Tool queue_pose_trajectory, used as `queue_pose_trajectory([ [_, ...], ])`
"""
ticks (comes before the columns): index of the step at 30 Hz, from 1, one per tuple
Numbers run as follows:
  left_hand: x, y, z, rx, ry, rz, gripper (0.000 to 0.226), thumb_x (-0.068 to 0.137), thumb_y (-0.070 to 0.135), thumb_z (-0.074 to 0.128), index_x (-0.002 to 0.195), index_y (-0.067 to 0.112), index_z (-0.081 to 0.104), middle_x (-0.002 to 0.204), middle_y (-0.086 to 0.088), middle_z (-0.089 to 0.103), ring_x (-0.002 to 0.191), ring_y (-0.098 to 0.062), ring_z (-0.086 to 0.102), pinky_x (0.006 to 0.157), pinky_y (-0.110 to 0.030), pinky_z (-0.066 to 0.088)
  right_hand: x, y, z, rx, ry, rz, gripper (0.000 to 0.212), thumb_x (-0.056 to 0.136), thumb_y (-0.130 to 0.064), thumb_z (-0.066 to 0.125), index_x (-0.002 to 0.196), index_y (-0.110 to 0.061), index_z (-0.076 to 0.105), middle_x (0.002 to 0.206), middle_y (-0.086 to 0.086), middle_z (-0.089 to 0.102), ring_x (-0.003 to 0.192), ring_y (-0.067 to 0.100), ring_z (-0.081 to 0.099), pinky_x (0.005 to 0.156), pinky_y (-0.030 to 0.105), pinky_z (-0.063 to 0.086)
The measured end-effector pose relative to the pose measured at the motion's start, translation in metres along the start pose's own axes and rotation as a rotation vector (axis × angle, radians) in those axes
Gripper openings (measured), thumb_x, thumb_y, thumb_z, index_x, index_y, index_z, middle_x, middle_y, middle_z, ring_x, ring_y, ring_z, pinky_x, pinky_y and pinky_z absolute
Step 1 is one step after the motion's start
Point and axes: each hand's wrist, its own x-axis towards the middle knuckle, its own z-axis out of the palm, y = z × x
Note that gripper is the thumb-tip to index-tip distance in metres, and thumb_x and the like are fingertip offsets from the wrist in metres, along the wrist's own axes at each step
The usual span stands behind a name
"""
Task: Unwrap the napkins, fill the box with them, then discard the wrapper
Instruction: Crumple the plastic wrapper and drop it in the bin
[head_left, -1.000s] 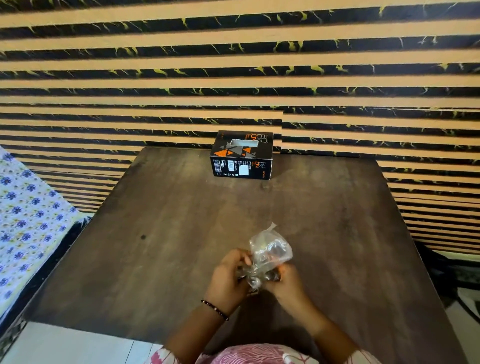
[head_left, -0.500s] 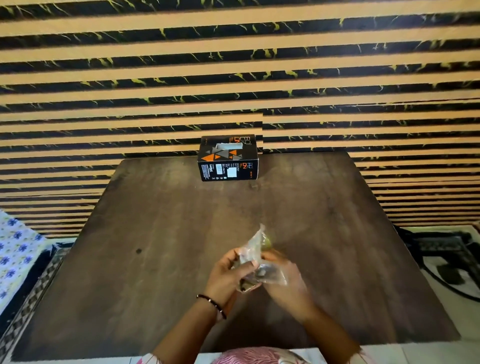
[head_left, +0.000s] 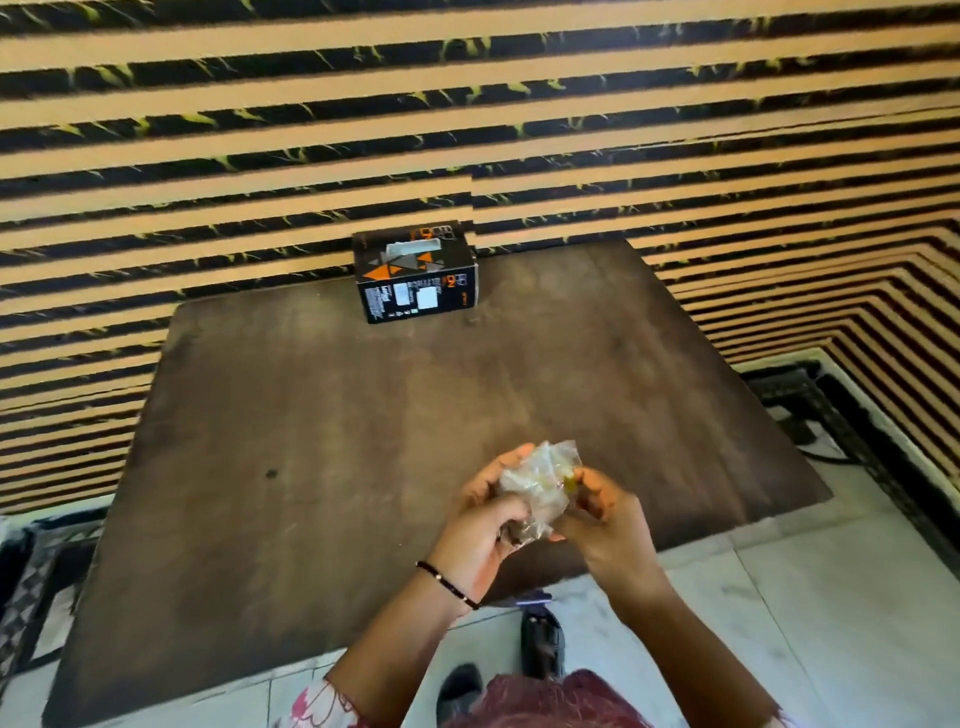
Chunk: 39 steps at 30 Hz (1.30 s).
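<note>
A crumpled clear plastic wrapper (head_left: 537, 480) is bunched between both hands above the near right part of the dark wooden table (head_left: 291, 467). My left hand (head_left: 480, 525) grips its lower left side, and my right hand (head_left: 605, 517) pinches its right edge. A black napkin box (head_left: 415, 280) with orange and grey triangles stands at the table's far edge against the wall, a slot in its top showing white. No loose napkins are in view.
A wall of tan and black stripes runs behind the table and round the right side. Light floor tiles lie to the right and near me, with dark shoes (head_left: 543, 642) below the hands. A black cable (head_left: 810, 441) lies on the floor at right.
The view has swung right and the table now sits to the left. Both hands have kept hold of the wrapper and squeezed it into a tighter ball.
</note>
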Motion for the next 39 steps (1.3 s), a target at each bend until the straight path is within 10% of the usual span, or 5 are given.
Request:
queue_pose_trajectory([
  [6, -0.002, -0.020, 0.038, 0.218, -0.062, 0.006, 0.050, 0.059, -0.003, 0.075, 0.104, 0.017, 0.063, 0.091, 0.002, 0.073, 0.092, -0.015, 0.065, 0.086, -0.032, 0.053, -0.021, -0.002, -0.032, 0.023, 0.192, -0.042, 0.028, 0.065, 0.010, 0.073, 0.079, -0.015, 0.071, 0.088, 0.013, 0.069, 0.079, 0.026, 0.069, 0.074, 0.047, 0.057],
  [14, 0.038, -0.063, 0.125, 0.393, -0.070, 0.010, 0.034, 0.069, -0.014, 0.069, 0.098, 0.001, 0.059, 0.089, -0.008, 0.063, 0.068, -0.003, 0.063, 0.060, -0.016, 0.052, -0.022, 0.014, -0.139, 0.094, 0.230, -0.067, 0.028, 0.065, 0.008, 0.074, 0.089, -0.007, 0.070, 0.092, 0.025, 0.070, 0.088, 0.041, 0.066, 0.081, 0.056, 0.052],
  [24, 0.111, -0.153, 0.318, 0.346, -0.132, -0.070, 0.029, 0.084, -0.003, 0.054, 0.100, 0.020, 0.060, 0.092, -0.004, 0.069, 0.077, -0.011, 0.068, 0.060, -0.022, 0.054, -0.036, 0.027, -0.330, -0.374, 0.287, -0.123, 0.060, 0.057, -0.043, 0.079, 0.104, -0.045, 0.042, 0.108, -0.019, 0.043, 0.101, 0.012, 0.051, 0.081, 0.027, 0.051],
  [29, 0.132, -0.181, 0.377, 0.282, -0.298, -0.243, 0.029, 0.080, 0.004, 0.062, 0.105, 0.018, 0.057, 0.101, -0.008, 0.067, 0.091, -0.015, 0.063, 0.073, -0.023, 0.048, -0.031, 0.029, -0.399, -0.412, 0.508, -0.114, 0.045, 0.067, -0.015, 0.077, 0.079, -0.047, 0.048, 0.089, -0.012, 0.056, 0.079, -0.001, 0.056, 0.063, 0.008, 0.043],
  [39, 0.229, -0.190, 0.431, 0.541, -0.440, -0.154, 0.041, 0.081, -0.011, 0.055, 0.103, 0.022, 0.064, 0.109, -0.002, 0.067, 0.106, -0.014, 0.061, 0.091, -0.027, 0.049, 0.027, 0.041, -0.515, -0.111, 0.536, -0.032, 0.028, 0.061, 0.011, 0.070, 0.075, -0.013, 0.071, 0.071, 0.011, 0.072, 0.068, 0.028, 0.065, 0.059, 0.039, 0.055],
])
